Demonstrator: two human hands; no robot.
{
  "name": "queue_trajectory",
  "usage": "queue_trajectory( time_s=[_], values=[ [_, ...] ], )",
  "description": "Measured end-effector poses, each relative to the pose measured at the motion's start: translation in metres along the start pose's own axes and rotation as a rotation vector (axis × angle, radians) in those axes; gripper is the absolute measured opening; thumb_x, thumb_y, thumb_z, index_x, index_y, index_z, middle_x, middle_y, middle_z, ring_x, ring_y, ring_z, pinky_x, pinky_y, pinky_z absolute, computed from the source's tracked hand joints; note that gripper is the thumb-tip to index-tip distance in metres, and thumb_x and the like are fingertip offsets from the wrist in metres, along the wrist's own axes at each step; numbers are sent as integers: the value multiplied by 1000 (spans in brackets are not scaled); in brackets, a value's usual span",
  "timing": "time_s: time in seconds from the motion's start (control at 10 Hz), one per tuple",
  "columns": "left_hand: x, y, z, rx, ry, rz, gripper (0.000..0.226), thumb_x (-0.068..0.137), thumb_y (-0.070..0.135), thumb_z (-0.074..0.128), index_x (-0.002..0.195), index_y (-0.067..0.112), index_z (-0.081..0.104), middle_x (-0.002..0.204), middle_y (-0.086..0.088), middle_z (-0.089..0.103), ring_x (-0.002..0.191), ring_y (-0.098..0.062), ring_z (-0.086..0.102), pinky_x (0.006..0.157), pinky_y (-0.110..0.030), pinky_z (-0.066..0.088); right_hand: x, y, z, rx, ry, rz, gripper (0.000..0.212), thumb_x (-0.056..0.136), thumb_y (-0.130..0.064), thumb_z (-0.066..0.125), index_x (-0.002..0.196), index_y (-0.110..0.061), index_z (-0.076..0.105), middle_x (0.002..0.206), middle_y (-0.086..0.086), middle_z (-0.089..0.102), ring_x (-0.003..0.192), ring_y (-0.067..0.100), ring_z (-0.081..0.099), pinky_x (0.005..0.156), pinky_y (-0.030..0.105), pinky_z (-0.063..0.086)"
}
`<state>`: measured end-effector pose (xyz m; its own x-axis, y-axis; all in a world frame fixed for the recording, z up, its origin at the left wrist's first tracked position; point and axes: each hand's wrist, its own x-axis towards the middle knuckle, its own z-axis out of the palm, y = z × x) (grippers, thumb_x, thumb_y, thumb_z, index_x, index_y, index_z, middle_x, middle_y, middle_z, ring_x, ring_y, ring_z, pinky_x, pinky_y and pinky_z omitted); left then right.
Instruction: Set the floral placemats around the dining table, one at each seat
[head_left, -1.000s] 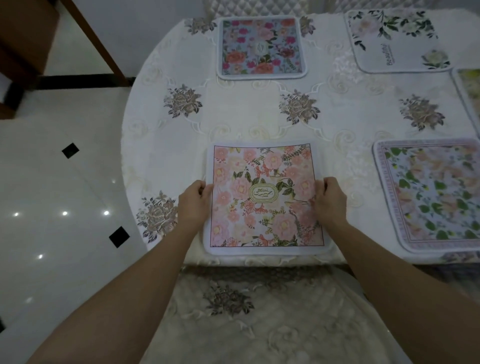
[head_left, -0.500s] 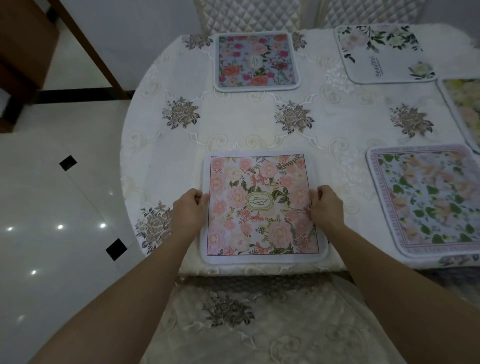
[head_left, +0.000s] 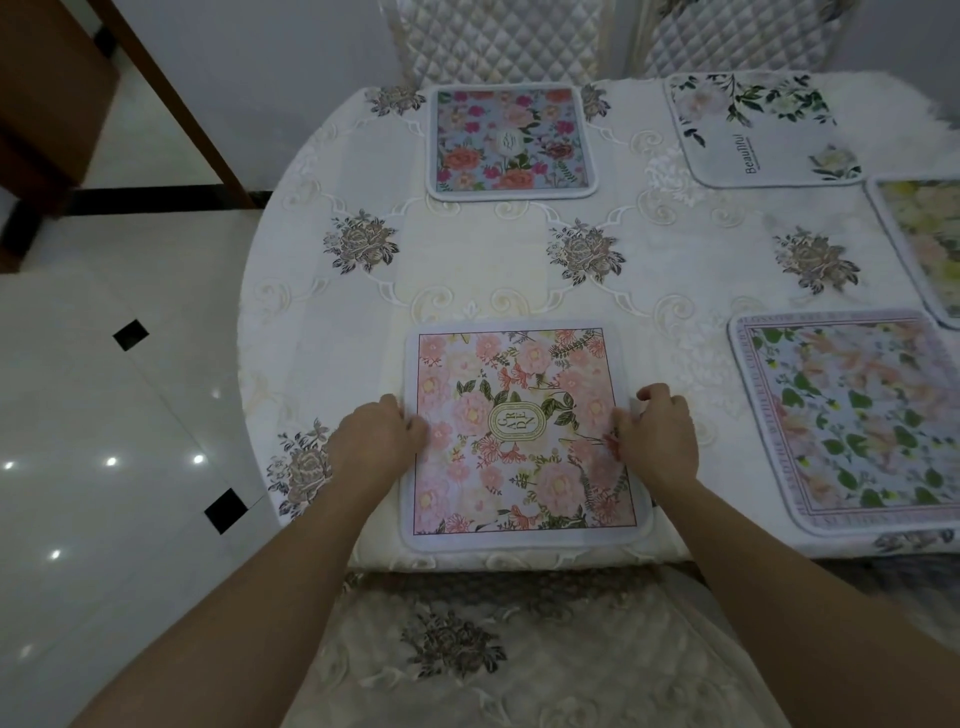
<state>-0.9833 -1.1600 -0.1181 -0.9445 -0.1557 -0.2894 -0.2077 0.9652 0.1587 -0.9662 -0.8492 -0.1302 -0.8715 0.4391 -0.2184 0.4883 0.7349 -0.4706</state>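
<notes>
Left hand (head_left: 379, 441) and right hand (head_left: 657, 441) pinch the pink placemat (head_left: 519, 431) by its sides; an uneven tug could skew it off the worktop (head_left: 467, 270).

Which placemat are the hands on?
The pink placemat, nearest the person: the left hand and right hand hold its sides. Only it is touched.

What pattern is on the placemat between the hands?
The white-edged square placemat shows pink flowers, green leaves, oval label; head view.
</notes>
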Motion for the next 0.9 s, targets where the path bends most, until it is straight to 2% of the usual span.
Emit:
queue_trajectory(
  time_s=[0.1, 0.2, 0.3, 0.4, 0.5, 0.6, 0.7, 0.8, 0.9],
  values=[
    [-3, 13, 2, 96, 185, 91, 35, 85, 40, 51, 103, 11, 46, 97, -9, 53, 88, -27, 49, 63, -36, 44, -8, -11, 6, -196, 159, -251, 30, 93, -24, 55, 117, -6, 55, 112, 18, 54, 98, 34, 52, 75, 42, 47],
    [-9, 40, 18, 86, 239, 340, 44, 92, 37, 45, 130, 16, 42, 135, -11, 46, 122, -26, 45, 95, -43, 44, -21, -31, 28, -241, 74, -539, 40, 96, -29, 48, 131, -7, 50, 132, 17, 51, 120, 34, 49, 96, 44, 45],
    [-14, 56, 46, 76, 85, 498, 63, 100, 51, 24, 156, 24, 11, 165, -2, 3, 151, -19, 0, 121, -48, 14, -31, -37, 58, -336, -108, -626, 65, 101, -49, 30, 153, -11, 22, 160, 13, 21, 149, 30, 14, 119, 47, 21],
    [-15, 47, 64, 128, 94, 466, 67, 100, 58, 15, 156, 26, -3, 164, 0, -10, 150, -16, -13, 122, -46, 3, -30, -18, 61, -370, -104, -643, 72, 100, -58, 21, 156, -16, 6, 164, 5, 1, 151, 20, -5, 122, 44, 7],
    [-14, 39, 63, 86, 142, 386, 69, 99, 57, 20, 156, 25, -3, 164, -1, -10, 150, -16, -14, 122, -42, 1, -21, 4, 44, -418, -105, -641, 77, 99, -59, 23, 155, -16, -7, 164, 4, -10, 150, 17, -12, 123, 40, 2],
    [-16, 37, 60, 94, 98, 352, 69, 99, 57, 16, 156, 25, -6, 164, -2, -13, 150, -18, -16, 121, -41, 1, -13, 15, 33, -464, -173, -591, 79, 98, -63, 14, 153, -15, -16, 162, 5, -19, 148, 16, -19, 122, 37, 0],
    [-20, 38, 46, 154, 48, 334, 69, 98, 59, 9, 154, 26, -13, 162, -4, -18, 149, -21, -19, 123, -43, 0, -11, 17, 19, -461, -239, -507, 83, 95, -67, 10, 153, -11, -14, 160, 8, -18, 148, 20, -17, 123, 39, 6],
    [-28, 46, 18, 174, 15, 319, 67, 98, 60, 6, 154, 28, -12, 163, -3, -17, 149, -22, -16, 122, -42, -3, -9, 16, -7, -461, -287, -453, 88, 89, -69, 3, 154, -10, -6, 163, 11, -4, 150, 24, -3, 122, 37, 8],
    [-37, 57, -12, 173, 38, 329, 69, 94, 60, 1, 155, 29, -7, 164, -3, -10, 151, -22, -10, 123, -45, 2, -7, 3, -36, -491, -229, -457, 82, 93, -65, 8, 155, -11, 10, 162, 15, 15, 149, 27, 13, 121, 38, 17]
  ],
)
